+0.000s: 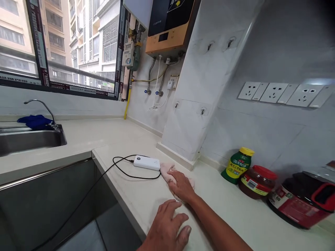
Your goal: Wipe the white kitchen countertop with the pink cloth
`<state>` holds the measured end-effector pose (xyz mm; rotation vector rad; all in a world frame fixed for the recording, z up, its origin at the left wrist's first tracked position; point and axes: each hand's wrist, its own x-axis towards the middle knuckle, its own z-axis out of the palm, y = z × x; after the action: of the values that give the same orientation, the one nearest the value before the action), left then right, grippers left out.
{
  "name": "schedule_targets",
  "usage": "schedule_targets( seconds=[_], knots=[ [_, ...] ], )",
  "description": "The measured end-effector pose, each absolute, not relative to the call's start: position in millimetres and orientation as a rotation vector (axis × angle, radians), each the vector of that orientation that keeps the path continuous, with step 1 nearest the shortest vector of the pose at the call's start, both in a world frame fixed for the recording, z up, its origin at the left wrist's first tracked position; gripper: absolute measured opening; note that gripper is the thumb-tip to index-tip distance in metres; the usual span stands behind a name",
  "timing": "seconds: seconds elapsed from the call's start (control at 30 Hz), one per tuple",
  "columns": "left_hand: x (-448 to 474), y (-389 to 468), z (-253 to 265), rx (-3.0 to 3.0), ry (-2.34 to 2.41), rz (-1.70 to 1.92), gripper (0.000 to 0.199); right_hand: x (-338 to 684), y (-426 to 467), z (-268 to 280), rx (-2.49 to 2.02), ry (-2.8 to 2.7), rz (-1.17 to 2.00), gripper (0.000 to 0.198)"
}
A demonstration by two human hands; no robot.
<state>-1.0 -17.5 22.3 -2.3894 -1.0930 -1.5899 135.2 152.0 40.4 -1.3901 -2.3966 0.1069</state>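
Pressing a pink cloth (167,170) flat, right hand (181,186) unclenched; left hand (167,226) open on the counter (235,216).

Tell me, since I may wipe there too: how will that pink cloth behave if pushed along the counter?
The pink cloth looks soft and crumpled under the right hand, so it probably bunches rather than slides stiffly. It likely weighs little. Its edge touches the white power bank, so it may nudge that.

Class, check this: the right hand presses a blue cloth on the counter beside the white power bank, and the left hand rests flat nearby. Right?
Not quite. The head view shows the cloth under the right hand is pink, not blue. It does lie beside the power bank, with the left hand flat nearby.
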Motion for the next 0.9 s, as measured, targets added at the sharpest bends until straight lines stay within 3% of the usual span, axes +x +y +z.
schedule_targets(
  seconds=[0.23, 0.37, 0.57, 0.73, 0.9],
  knots=[
    [-63.5, -45.8, 19.5, -2.244, -1.337, -1.77, 0.029, 109.3, 63.7, 21.2, -0.962, -2.361, 0.125, 0.043],
    [-105.0, -58.3, 13.2, -2.045, -1.556, -1.896, 0.027, 69.3, 15.9, 27.7, -0.715, -2.417, 0.229, 0.052],
    [-120.2, -61.3, 27.8, -1.968, -1.64, -1.983, 0.031, 55.8, -1.4, 40.1, -0.596, -2.498, 0.383, 0.052],
    [-107.3, -37.2, 38.4, -2.142, -1.647, -1.739, 0.034, 95.7, 49.7, 52.3, -1.249, -2.39, 0.245, 0.048],
    [-95.0, -7.1, 43.3, -2.249, -1.634, -1.429, 0.033, 200.2, 85.7, 66.7, -1.845, -2.015, 0.12, 0.045]
  ],
)
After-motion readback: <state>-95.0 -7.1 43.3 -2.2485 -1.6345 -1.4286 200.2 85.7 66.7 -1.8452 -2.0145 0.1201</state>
